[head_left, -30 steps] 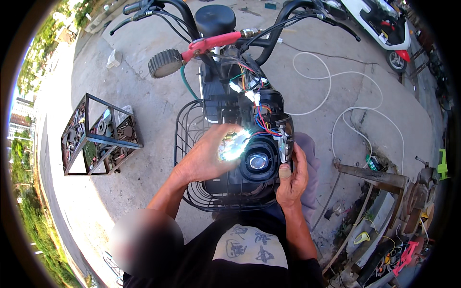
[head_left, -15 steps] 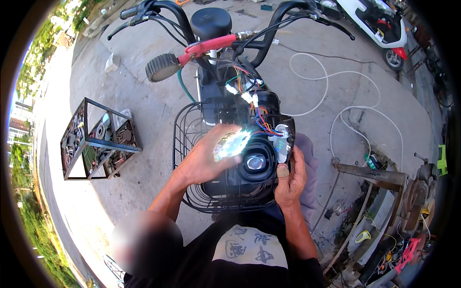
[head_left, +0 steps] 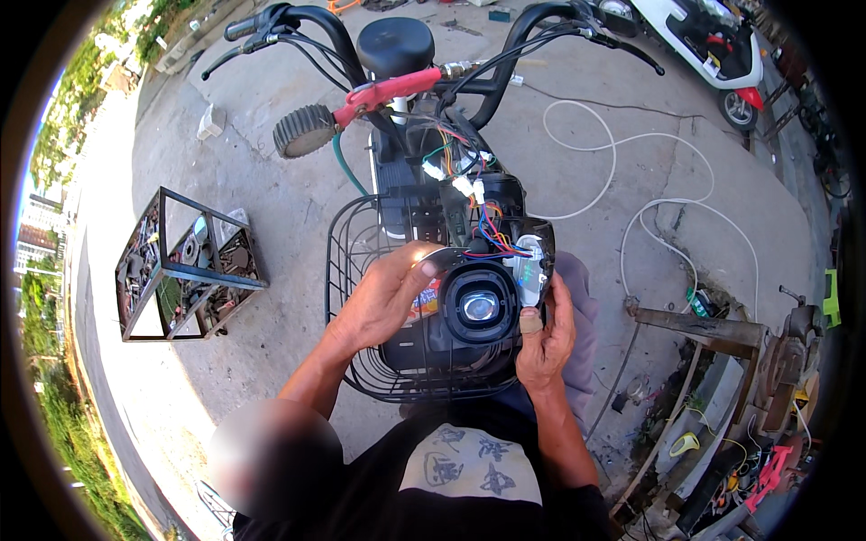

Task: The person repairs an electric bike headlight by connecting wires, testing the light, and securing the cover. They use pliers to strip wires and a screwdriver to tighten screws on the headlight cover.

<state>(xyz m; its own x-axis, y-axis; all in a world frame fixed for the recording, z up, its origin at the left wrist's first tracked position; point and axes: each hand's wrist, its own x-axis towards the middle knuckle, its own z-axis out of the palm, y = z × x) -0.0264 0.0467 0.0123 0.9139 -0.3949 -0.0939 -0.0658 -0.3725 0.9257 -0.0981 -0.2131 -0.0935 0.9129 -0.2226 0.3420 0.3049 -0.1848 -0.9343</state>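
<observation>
My left hand (head_left: 383,298) is closed on a thin, dark, curved piece (head_left: 447,260) just left of a square black lamp housing with a round glass lens (head_left: 478,305). My right hand (head_left: 546,334) grips the housing's right side, its thumb below a pale translucent panel (head_left: 529,270). A wrapping covers part of that thumb. Coloured wires with white connectors (head_left: 487,216) run from the panel up toward the handlebar. A black wire basket (head_left: 343,352) surrounds the front of the bike beneath my hands.
A red inflator (head_left: 392,88) with a round gauge hangs across the handlebar (head_left: 510,63). A metal rack of parts (head_left: 162,270) stands left. White hose (head_left: 613,153) loops on the concrete; a cluttered bench with a vise (head_left: 704,326) is at lower right, a white scooter (head_left: 686,54) behind.
The bright glare at my left hand is gone, showing the dark piece, and that thumb has risen. The pale panel by my right hand has turned to face upward.
</observation>
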